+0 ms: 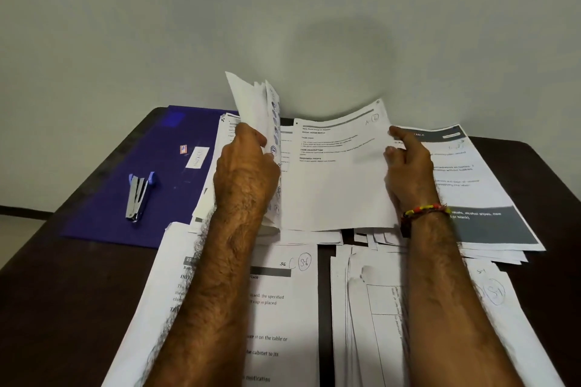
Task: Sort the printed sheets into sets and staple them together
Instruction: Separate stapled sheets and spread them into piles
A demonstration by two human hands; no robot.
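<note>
While the left hand grips a lifted bunch of pages, the right hand pinches the right edge of the open sheet beneath. Both held above sorted paper stacks covering the counter. Stapler lies untouched on the blue folder, left side.

An office-like room: a dark desk against a bare grey wall, spread with printed sheets beneath the fingers, a stapler on a blue folder left of them.
</note>
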